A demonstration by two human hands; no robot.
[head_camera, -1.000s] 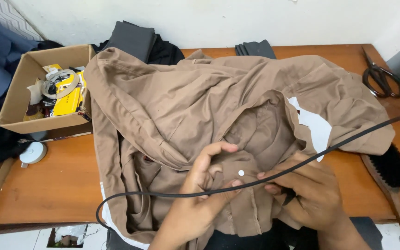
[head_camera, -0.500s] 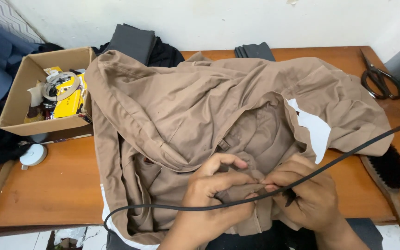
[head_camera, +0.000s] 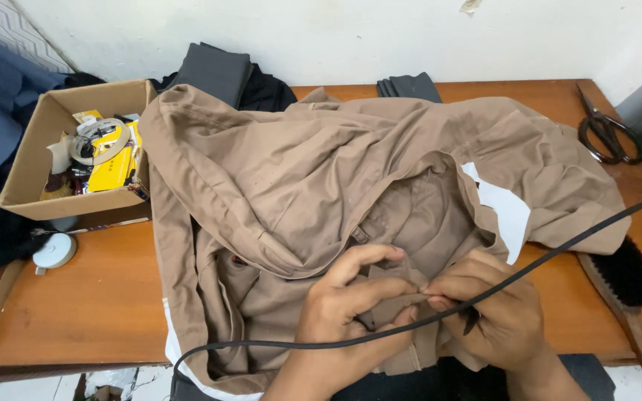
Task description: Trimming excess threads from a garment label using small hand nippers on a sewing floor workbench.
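Brown garment (head_camera: pixel 321 178) spread on the wooden table (head_camera: pixel 98 312), bulk lying beyond both hands. Left hand (head_camera: pixel 351 312) curled, fingers pinching a fold of the cloth; right hand (head_camera: pixel 495 315) closed, fingertips meeting the left's on that fold. Black cable (head_camera: pixel 559 252) crosses over both hands

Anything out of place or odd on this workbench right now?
One thing: a black cable runs from the right edge across the brown garment and over both hands, left hand and right hand, where they pinch the fabric. The garment lies bunched and rumpled. Scissors and brush lie flat on the table.
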